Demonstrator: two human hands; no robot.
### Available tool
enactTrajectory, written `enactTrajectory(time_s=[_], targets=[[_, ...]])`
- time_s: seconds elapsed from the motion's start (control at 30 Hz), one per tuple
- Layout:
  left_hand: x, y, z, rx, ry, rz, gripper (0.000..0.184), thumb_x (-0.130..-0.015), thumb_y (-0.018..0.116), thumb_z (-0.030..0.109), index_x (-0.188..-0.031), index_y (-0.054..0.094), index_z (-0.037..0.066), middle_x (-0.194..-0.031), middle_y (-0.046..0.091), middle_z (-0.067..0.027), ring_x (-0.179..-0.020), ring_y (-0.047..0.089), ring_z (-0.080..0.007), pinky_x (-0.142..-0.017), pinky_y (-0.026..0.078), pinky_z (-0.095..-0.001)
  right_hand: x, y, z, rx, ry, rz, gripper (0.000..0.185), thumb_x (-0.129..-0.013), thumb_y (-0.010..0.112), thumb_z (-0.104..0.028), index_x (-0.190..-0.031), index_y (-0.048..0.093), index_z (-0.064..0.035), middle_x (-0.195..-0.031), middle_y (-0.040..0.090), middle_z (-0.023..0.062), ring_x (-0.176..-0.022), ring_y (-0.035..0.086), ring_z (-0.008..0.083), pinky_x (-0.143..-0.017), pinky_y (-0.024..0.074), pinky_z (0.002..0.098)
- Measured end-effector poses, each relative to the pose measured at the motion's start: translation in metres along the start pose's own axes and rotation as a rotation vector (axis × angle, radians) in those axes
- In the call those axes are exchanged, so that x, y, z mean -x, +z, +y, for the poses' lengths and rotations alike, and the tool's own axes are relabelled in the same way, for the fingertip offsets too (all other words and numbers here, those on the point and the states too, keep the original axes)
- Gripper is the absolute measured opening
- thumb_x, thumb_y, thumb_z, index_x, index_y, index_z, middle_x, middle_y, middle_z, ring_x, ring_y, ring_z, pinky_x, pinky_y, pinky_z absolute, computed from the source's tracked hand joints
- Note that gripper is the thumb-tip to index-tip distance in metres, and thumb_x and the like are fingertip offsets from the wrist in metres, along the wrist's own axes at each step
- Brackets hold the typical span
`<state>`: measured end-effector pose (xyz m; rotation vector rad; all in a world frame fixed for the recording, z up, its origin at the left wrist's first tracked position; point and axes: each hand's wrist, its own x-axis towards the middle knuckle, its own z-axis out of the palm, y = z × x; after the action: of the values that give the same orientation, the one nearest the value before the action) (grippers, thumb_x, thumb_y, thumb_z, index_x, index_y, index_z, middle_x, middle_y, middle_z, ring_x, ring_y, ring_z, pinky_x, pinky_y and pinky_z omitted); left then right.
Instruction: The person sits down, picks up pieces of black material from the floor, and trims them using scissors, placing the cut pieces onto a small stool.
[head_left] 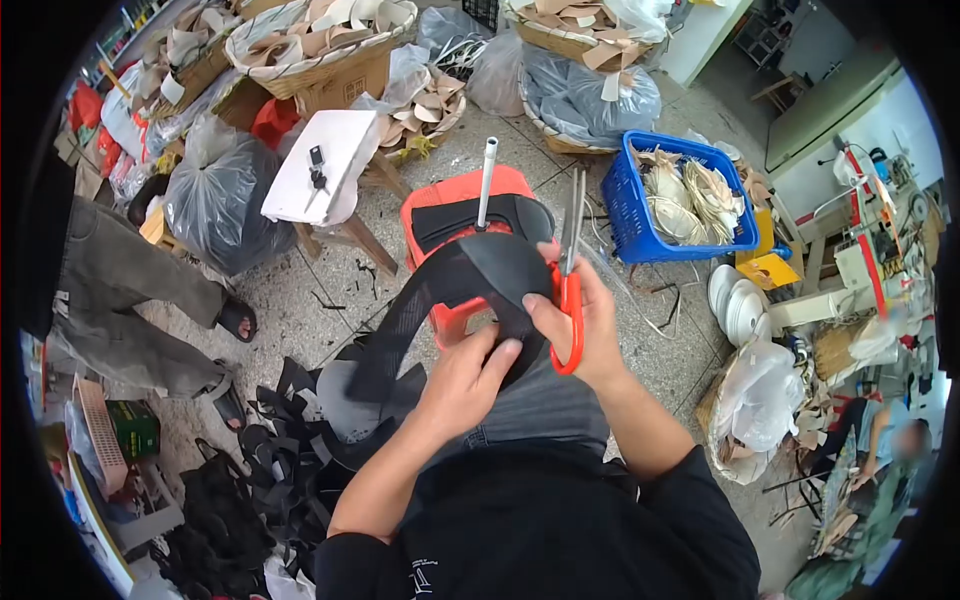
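A black curved piece (500, 265) with a loose mesh strip is held between my two hands over my lap. My left hand (465, 375) is closed on its lower edge, thumb and fingers pressed together. My right hand (585, 325) holds the red-handled scissors (571, 320) and also pinches the right side of the black piece. The scissor blades point up and away from me. Behind the black piece stands a red stool (470, 190) with a black pad and an upright metal tube (488, 180).
Black scraps (250, 490) lie on the floor at the left. A blue crate (685, 250) stands at the right. A small table (325, 165) bears keys. Baskets line the back. One person's legs (140, 300) are at the left; another person (885, 440) sits far right.
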<state>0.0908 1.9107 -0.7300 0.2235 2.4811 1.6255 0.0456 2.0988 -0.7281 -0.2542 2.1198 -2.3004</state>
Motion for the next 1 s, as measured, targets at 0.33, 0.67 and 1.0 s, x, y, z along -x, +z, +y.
enactTrajectory(time_s=[0.33, 0.67, 1.0], targets=[[0.089, -0.046, -0.060, -0.439, 0.092, 0.302, 0.027, -0.091, 0.071, 0.002, -0.118, 0.073, 0.002, -0.121, 0.075, -0.0130, -0.117, 0.069, -0.0347, -0.112, 0.046, -0.0467, -0.039, 0.001, -0.044, 0.264, -0.076, -0.119, 0.056, -0.085, 0.068, 0.006, -0.140, 0.057, 0.0008, -0.114, 0.067, 0.0092, -0.094, 0.057, 0.0139, -0.086, 0.0462, 0.0276], [-0.001, -0.082, -0.004, 0.146, -0.114, 0.563, 0.018, -0.097, 0.070, 0.006, -0.112, 0.077, 0.000, -0.096, 0.073, -0.0055, -0.084, 0.063, -0.0157, -0.078, 0.051, -0.0272, -0.114, 0.008, -0.114, 0.162, -0.595, 0.172, 0.054, -0.088, 0.060, 0.000, -0.142, 0.056, 0.0033, -0.123, 0.069, 0.0153, -0.103, 0.065, 0.0213, -0.093, 0.0512, 0.0319], [-0.056, -0.110, -0.069, 0.301, -0.341, -0.198, 0.016, -0.102, 0.064, 0.012, -0.101, 0.076, 0.002, -0.083, 0.068, 0.0034, -0.070, 0.053, -0.0052, -0.065, 0.045, -0.0229, -0.154, -0.081, 0.093, 0.257, -0.192, 0.301, 0.054, -0.090, 0.069, -0.011, -0.141, 0.057, 0.0024, -0.111, 0.071, 0.0128, -0.094, 0.064, 0.0205, -0.085, 0.0516, 0.0314]])
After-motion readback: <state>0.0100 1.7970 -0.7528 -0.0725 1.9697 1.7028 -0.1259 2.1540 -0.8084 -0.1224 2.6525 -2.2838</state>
